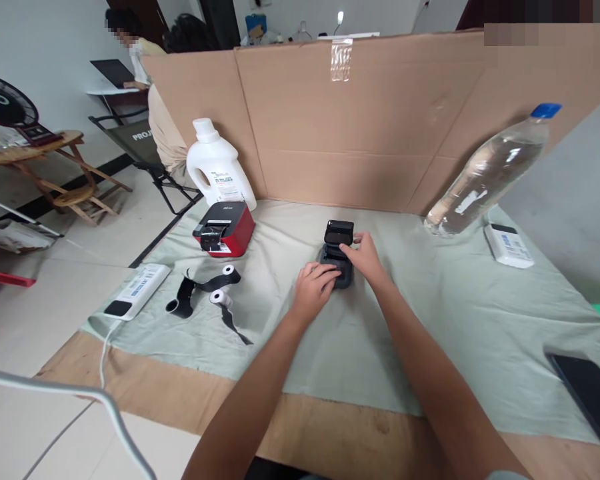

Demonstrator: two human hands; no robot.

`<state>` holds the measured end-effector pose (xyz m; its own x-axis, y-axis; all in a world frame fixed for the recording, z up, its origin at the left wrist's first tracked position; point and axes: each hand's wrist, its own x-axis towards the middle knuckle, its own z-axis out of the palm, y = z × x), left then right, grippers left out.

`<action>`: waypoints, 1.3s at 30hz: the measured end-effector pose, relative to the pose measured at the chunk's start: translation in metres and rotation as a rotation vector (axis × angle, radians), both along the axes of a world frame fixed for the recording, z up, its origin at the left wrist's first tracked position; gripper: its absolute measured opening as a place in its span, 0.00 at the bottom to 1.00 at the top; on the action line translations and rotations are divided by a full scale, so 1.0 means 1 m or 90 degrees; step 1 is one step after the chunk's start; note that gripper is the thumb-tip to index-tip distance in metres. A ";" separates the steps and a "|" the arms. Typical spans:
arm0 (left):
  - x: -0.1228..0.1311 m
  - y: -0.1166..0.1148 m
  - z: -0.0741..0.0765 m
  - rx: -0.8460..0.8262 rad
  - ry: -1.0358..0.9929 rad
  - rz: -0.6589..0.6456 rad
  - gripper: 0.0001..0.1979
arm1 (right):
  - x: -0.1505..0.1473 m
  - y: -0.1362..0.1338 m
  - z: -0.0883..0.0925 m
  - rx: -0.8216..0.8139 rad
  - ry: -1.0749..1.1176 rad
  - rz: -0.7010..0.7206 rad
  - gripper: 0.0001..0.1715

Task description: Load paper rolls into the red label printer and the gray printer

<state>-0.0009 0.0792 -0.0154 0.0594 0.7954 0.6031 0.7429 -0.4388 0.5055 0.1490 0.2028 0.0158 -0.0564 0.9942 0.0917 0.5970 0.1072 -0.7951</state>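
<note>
A small black portable printer, as it looks to be, lies on the pale green cloth with its lid tilted up. My left hand grips its left side, fingers laid over the near part of the body. On the right, my right hand has thumb and fingers closed at the edge near the lid's hinge. My fingers partly cover the inside. To the left lie black-and-white paper rolls with loose black strips. Behind them sits a red and black label printer.
A white jug and a tilted water bottle lean against the cardboard screen. White power strips lie at both sides, a phone at the right edge. A cable hangs off the left front. Another person sits behind.
</note>
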 end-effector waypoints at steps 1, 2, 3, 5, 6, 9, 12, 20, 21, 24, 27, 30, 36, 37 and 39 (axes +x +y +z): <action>0.000 0.000 0.000 0.006 0.002 -0.001 0.12 | 0.001 0.003 -0.001 0.000 0.049 0.017 0.36; 0.000 -0.001 0.001 0.010 0.002 -0.004 0.12 | 0.002 0.006 -0.002 0.001 0.094 0.039 0.36; 0.000 -0.001 0.002 0.015 -0.001 -0.011 0.12 | 0.003 0.008 -0.002 0.001 0.130 0.061 0.36; 0.000 -0.003 0.004 0.022 -0.015 -0.035 0.13 | 0.005 0.010 -0.002 0.001 0.173 0.078 0.35; 0.000 -0.004 0.005 0.026 -0.023 -0.047 0.13 | 0.006 0.010 -0.001 0.002 0.182 0.077 0.35; 0.001 -0.007 0.007 0.039 -0.024 -0.073 0.13 | 0.007 0.005 0.005 0.003 0.186 0.097 0.32; 0.003 -0.010 0.007 0.064 0.013 -0.075 0.12 | 0.012 -0.001 0.016 -0.023 0.185 0.141 0.26; 0.001 -0.014 0.008 0.075 0.022 -0.056 0.11 | 0.025 -0.013 0.034 -0.083 0.024 0.235 0.20; 0.000 -0.014 0.008 0.076 0.017 -0.057 0.11 | 0.024 -0.013 0.033 -0.074 0.016 0.231 0.23; -0.001 -0.016 0.009 0.073 -0.036 -0.062 0.12 | 0.021 -0.010 0.025 -0.102 0.011 0.214 0.31; -0.003 -0.015 0.010 0.057 -0.156 -0.026 0.10 | 0.021 -0.006 0.019 -0.182 0.013 0.217 0.32; -0.005 -0.011 0.009 0.045 -0.256 0.047 0.09 | 0.022 -0.006 0.017 -0.215 0.012 0.214 0.33; -0.009 0.001 0.001 -0.137 -0.362 0.128 0.09 | 0.011 -0.014 0.017 -0.181 0.049 0.133 0.33; -0.010 0.003 -0.001 -0.171 -0.361 0.129 0.09 | 0.007 -0.015 0.019 -0.167 0.033 0.128 0.31; -0.010 0.005 -0.002 -0.201 -0.345 0.122 0.09 | 0.000 -0.017 0.025 -0.130 -0.033 0.135 0.29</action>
<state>-0.0113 0.0838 -0.0172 -0.3483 0.9051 0.2438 0.3967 -0.0933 0.9132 0.1492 0.1855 0.0410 -0.2637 0.9574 -0.1177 0.6183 0.0741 -0.7825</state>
